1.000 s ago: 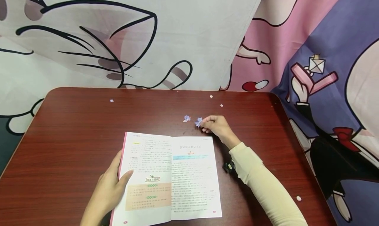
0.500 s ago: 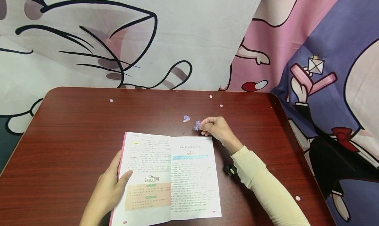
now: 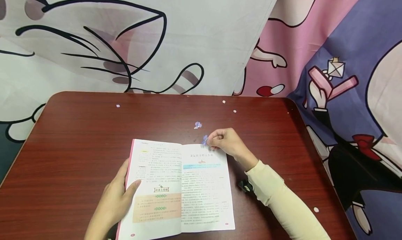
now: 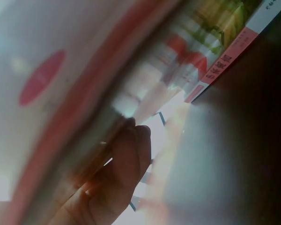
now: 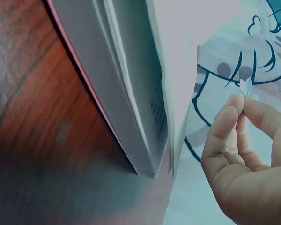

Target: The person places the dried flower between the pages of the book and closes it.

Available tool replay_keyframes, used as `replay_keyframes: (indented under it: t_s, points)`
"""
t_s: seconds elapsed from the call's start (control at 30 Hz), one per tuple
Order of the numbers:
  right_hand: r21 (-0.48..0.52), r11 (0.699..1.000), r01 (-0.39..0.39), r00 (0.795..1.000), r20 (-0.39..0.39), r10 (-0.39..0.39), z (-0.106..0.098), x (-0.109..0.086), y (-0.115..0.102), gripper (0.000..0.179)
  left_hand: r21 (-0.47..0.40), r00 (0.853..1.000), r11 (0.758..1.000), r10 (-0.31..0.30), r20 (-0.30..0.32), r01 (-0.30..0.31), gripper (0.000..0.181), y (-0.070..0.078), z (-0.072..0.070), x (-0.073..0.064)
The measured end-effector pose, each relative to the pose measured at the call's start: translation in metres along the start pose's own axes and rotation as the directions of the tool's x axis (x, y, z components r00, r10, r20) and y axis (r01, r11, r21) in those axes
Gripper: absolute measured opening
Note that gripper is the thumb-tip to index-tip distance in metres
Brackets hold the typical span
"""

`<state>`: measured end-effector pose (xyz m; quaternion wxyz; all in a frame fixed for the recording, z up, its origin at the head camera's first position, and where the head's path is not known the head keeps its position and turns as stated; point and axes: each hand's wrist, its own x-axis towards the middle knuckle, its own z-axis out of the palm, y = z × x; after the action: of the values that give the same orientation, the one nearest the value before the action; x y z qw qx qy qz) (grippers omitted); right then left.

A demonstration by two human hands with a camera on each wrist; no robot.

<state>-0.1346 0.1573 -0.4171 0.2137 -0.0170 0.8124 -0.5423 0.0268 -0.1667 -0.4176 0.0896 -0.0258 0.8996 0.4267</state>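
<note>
An open book (image 3: pixel 204 191) with printed pages lies toward the front of the table. My left hand (image 3: pixel 114 198) grips its left edge, the thumb on the page and the fingers behind the cover; the left wrist view shows these fingers (image 4: pixel 131 159) beneath the book. With fingertips and thumb my right hand (image 3: pixel 230 144) pinches a small blue-violet flower (image 3: pixel 205 139) at the top edge of the right page. In the right wrist view the flower's pale petals (image 5: pixel 246 86) stick up from the pinch. A second blue-violet flower (image 3: pixel 198 125) lies on the table beyond the book.
The reddish-brown wooden table (image 3: pixel 72 142) carries a few scattered pale petals, such as one petal (image 3: pixel 118 106) at the far left and another petal (image 3: pixel 316 209) at the right. A printed cartoon curtain (image 3: pixel 201 34) hangs along the far edge.
My right hand has drawn the pinched flower nearer and slightly left, from the table beyond the book to the right page's top edge. The left hand and the book have stayed put.
</note>
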Motion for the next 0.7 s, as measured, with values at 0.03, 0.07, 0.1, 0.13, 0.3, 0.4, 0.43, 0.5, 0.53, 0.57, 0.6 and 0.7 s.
replay_keyframes:
  t_s: [0.03,0.07,0.1,0.13,0.3,0.4,0.43,0.5,0.53,0.57,0.6,0.7]
  points:
    - [-0.002,1.000,0.003,1.000,0.005,-0.003,0.001,-0.001,0.000,0.004,-0.002,1.000,1.000,0.001,0.001,-0.001,0.078,0.000,0.000,0.000]
    - [-0.004,1.000,0.006,1.000,0.009,-0.006,0.002,-0.002,0.000,0.004,0.001,1.000,1.000,0.003,0.000,-0.003,0.078,0.000,0.000,0.000]
    - [-0.009,1.000,0.009,1.000,0.013,-0.009,0.003,-0.004,0.000,0.003,0.004,1.000,1.000,0.003,-0.001,-0.003,0.078,0.001,-0.001,0.000]
    - [-0.013,1.000,0.010,1.000,0.017,-0.009,0.004,-0.005,0.000,0.003,0.003,1.000,1.000,0.003,0.000,-0.003,0.078,0.001,-0.001,0.000]
    - [-0.025,1.000,0.016,0.999,0.045,-0.014,0.007,-0.011,0.002,0.003,-0.003,1.000,1.000,-0.009,0.002,0.009,0.079,0.002,-0.001,0.000]
    - [-0.027,0.999,0.021,0.998,0.062,-0.019,0.008,-0.014,0.004,0.003,-0.005,1.000,1.000,-0.010,-0.002,0.010,0.079,0.003,-0.001,0.000]
    - [-0.033,0.999,0.021,0.997,0.068,-0.019,0.009,-0.014,0.005,0.004,-0.005,1.000,1.000,-0.008,-0.003,0.008,0.079,0.003,-0.001,0.000]
    - [-0.047,0.999,0.026,0.996,0.084,-0.022,0.010,-0.016,0.007,0.007,-0.003,1.000,1.000,-0.004,-0.005,0.004,0.079,0.002,-0.001,0.000]
    - [-0.055,0.998,0.027,0.995,0.093,-0.022,0.010,-0.017,0.007,0.009,0.000,1.000,1.000,-0.001,-0.007,0.001,0.079,0.002,-0.001,0.000]
    - [-0.069,0.997,0.033,0.994,0.102,-0.026,0.011,-0.018,0.008,0.011,0.003,1.000,1.000,0.002,-0.008,-0.002,0.079,0.002,-0.001,0.000]
    - [-0.083,0.996,0.036,0.994,0.111,-0.027,0.011,-0.019,0.009,0.012,0.007,1.000,1.000,0.005,-0.008,-0.005,0.079,0.002,0.000,0.000]
    - [-0.134,0.990,0.045,0.991,0.133,-0.027,0.013,-0.022,0.009,0.010,0.014,1.000,1.000,0.005,-0.012,-0.004,0.078,0.003,0.000,0.000]
